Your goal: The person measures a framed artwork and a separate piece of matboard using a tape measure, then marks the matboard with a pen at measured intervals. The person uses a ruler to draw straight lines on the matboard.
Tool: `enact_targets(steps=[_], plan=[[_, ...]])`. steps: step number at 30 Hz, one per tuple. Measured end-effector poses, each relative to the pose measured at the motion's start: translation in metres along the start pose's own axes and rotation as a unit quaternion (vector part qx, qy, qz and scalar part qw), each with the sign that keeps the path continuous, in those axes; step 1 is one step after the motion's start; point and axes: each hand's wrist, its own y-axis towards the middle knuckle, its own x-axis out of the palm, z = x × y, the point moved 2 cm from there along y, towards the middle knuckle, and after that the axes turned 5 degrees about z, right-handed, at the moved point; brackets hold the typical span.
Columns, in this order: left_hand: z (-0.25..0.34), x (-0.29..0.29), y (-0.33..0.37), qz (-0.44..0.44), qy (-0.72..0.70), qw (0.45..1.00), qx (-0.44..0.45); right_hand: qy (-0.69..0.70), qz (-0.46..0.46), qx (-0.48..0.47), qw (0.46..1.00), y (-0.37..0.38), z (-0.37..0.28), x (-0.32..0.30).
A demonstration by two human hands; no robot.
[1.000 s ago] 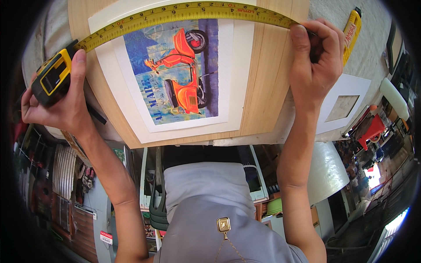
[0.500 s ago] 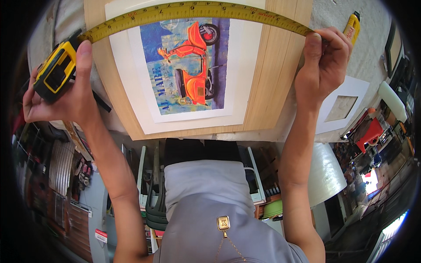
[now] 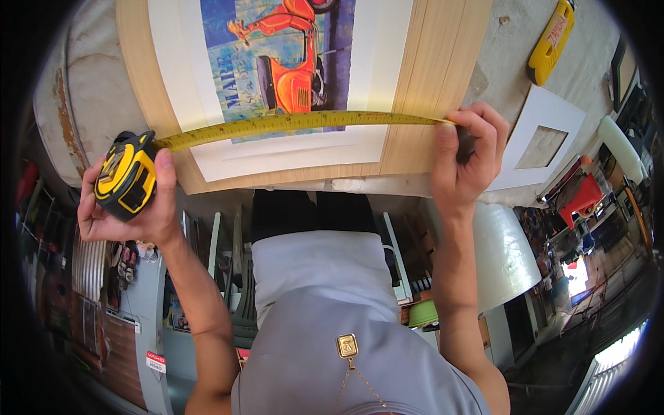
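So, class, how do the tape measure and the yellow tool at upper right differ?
The tape measure stretches between left hand and right hand; the yellow tool lies untouched. The tape measure is chunky-bodied; the yellow tool is long and slim. Both show yellow.

A rectangular gold pendant [image 3: 347, 346] hangs over a grey top [image 3: 304, 353].

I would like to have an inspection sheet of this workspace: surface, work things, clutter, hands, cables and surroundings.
Surface: pale worktop, stained.
Work things: yellow-black tape measure, blade extended across the lower part of the scooter print; white sheet and wooden board beneath the print.
Clutter: yellow utility knife, white window mat, both at right.
Hands: left hand grips the tape measure; right hand pinches the blade's end.
Cables: none clearly identifiable.
Surroundings: shiny roll, red-and-white sign.
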Motion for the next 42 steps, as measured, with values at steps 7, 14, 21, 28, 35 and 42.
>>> enact_targets(steps=[7, 14, 21, 28, 35, 42], plan=[[-0.011, 0.002, -0.008, 0.037, -0.023, 0.999, 0.013, 0.005, 0.006, 0.002, 1.000, -0.003, 0.004, 0.003], [-0.011, 0.005, -0.007, 0.025, 0.002, 0.999, 0.034, 0.039, 0.036, 0.000, 0.999, -0.004, 0.007, 0.004], [-0.014, 0.001, -0.006, 0.025, 0.017, 0.999, 0.035, 0.031, 0.043, -0.016, 0.998, -0.004, 0.007, 0.006], [-0.016, 0.003, -0.007, 0.039, -0.013, 0.999, 0.013, 0.033, 0.012, 0.019, 0.999, -0.007, 0.001, 0.003], [-0.008, -0.014, -0.011, 0.038, 0.019, 0.997, 0.059, 0.096, 0.051, -0.008, 0.994, -0.015, 0.004, -0.010], [0.067, -0.077, -0.052, -0.145, -0.082, 0.982, 0.087, 0.284, -0.142, -0.035, 0.948, -0.022, -0.078, -0.037]])
